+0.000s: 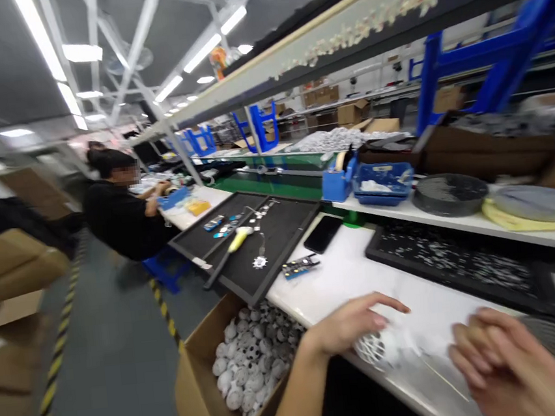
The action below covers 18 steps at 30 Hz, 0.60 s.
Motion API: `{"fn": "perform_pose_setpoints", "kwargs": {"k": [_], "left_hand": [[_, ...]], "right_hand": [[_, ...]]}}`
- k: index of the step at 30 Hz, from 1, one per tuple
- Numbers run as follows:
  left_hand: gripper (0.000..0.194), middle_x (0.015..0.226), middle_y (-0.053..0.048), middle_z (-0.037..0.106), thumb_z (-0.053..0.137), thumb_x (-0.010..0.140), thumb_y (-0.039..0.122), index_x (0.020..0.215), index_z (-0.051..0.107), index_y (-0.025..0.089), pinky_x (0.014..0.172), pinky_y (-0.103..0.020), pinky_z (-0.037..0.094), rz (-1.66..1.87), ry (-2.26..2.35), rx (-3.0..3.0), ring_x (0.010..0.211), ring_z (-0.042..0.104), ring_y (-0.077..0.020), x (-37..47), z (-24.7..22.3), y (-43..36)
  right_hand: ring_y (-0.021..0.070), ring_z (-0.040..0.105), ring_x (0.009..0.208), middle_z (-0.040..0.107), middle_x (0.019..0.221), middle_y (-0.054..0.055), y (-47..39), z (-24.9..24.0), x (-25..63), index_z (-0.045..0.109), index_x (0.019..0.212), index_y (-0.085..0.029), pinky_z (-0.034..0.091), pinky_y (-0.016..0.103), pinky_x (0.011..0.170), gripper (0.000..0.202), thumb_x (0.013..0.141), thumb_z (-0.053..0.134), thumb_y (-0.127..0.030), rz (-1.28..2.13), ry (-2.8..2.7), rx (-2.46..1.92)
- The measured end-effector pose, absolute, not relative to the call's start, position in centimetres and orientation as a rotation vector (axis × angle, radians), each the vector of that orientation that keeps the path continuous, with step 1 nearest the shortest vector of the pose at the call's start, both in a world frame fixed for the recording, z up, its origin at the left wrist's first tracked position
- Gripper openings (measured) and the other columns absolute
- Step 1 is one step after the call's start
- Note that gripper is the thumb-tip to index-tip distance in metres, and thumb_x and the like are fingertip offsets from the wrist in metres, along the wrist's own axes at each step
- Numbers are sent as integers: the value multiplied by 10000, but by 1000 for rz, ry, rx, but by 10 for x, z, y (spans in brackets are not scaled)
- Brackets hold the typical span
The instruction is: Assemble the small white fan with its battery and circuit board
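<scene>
My left hand (350,326) is at the front edge of the white worktop (343,273), its index finger stretched forward. Under its thumb and palm is a white openwork ball (371,349), which it seems to hold; the lower fingers are hidden. Beside the ball, a whitish, partly see-through piece is blurred. A thin pale yellow wire (444,378) slants from there towards my right hand (505,359). That hand is raised on the right with its fingers curled in against the thumb, smeared by motion; anything between them is not visible.
A cardboard box (196,386) of white balls stands below the table edge. Across the worktop lie a black tray (280,234) with a yellow-handled tool (238,239), a phone (323,233), a circuit board (301,267) and a tray of small parts (449,260). A co-worker (115,204) sits further left.
</scene>
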<state>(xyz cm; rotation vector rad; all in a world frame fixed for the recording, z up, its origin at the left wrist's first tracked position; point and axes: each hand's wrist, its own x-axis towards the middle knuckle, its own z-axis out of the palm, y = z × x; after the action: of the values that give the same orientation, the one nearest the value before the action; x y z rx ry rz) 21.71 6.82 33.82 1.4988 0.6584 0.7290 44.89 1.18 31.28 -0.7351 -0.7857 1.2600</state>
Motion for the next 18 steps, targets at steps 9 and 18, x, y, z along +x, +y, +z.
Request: {"fn": "perform_pose_setpoints", "kwargs": {"k": [9, 18], "left_hand": [[559, 1230, -110, 765, 737, 904, 597, 1281, 716, 185, 979, -373, 542, 827, 996, 1506, 1109, 700, -322, 215, 322, 71], [416, 1263, -99, 748, 689, 952, 553, 1198, 700, 217, 936, -337, 553, 813, 921, 1410, 1155, 706, -313, 213, 307, 82]], "right_hand": [[129, 421, 629, 411, 710, -35, -32, 344, 453, 697, 1228, -264, 415, 259, 588, 288, 1116, 538, -477, 1005, -1046, -1132], [274, 653, 1056, 648, 1154, 124, -55, 435, 642, 607, 1553, -240, 547, 459, 1004, 493, 1124, 437, -412, -420, -1360, -1827]]}}
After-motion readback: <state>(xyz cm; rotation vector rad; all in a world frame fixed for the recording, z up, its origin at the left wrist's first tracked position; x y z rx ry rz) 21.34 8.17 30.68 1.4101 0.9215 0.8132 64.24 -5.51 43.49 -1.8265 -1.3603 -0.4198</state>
